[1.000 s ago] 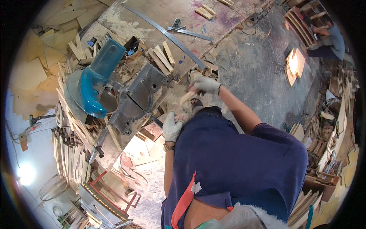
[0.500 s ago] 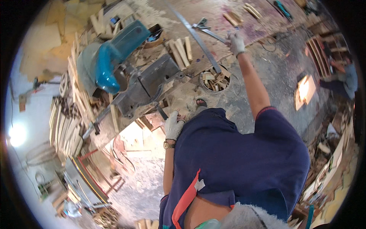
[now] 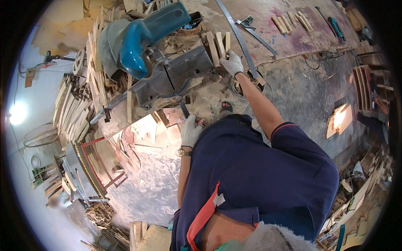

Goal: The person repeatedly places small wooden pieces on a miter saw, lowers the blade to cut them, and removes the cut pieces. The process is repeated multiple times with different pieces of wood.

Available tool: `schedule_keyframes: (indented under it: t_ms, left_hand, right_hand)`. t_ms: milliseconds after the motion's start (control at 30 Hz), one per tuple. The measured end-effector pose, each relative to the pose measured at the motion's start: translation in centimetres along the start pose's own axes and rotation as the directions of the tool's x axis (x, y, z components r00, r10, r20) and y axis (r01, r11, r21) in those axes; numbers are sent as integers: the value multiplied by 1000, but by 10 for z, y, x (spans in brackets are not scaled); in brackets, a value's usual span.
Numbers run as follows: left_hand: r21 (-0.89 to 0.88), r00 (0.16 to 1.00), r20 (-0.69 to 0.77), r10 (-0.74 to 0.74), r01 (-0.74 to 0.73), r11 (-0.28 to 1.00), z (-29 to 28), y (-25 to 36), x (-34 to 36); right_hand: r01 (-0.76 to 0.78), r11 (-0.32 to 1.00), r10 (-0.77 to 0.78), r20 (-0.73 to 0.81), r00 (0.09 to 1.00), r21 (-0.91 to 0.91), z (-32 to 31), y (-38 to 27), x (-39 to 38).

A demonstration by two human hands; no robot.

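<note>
While the right hand (image 3: 231, 63) is at the near ends of the 3 wooden strips (image 3: 220, 44) on the worktop (image 3: 301, 39), just right of the saw (image 3: 136, 52), pinch only 1 strip; its fingers are partly curled, but a closed grip cannot be confirmed; lift without disturbing the other 2; position the left hand (image 3: 191, 131), loosely curled with no load visible, clear of the lever (image 3: 184, 110)

the bench (image 3: 261, 12) carries a saw (image 3: 136, 50), wood strips (image 3: 220, 44), a ruler (image 3: 238, 39) and a square (image 3: 259, 40)
</note>
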State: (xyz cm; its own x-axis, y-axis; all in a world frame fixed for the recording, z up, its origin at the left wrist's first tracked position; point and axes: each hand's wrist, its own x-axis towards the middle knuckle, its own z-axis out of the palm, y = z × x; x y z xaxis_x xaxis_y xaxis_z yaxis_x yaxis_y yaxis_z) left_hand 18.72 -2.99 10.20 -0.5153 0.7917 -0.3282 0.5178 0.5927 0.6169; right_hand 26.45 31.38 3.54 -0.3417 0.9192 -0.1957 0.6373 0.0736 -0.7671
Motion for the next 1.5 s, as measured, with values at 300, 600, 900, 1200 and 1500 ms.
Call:
schedule_keyframes:
  t_ms: [300,600,900,1200,1500]
  left_hand:
    - [-70,996,-89,15,-21,997,0,-17,2]
    - [-12,998,-18,63,-64,998,-4,-10,15]
    - [-8,995,9,99,-99,995,-7,-7,17]
    - [0,999,4,38,-38,999,-5,-12,9]
    - [16,1000,-3,-19,19,1000,1,-22,1]
  right_hand:
    - [-45,879,10,78,997,474,-4,49,1]
    - [-239,788,330,-61,942,567,-35,67,-13]
    - [-114,949,176,-195,965,293,-68,77,-2]
    - [-120,982,72,-294,953,-148,-50,34,-23]
    - [113,992,-121,-132,984,-64,-3,70,-22]
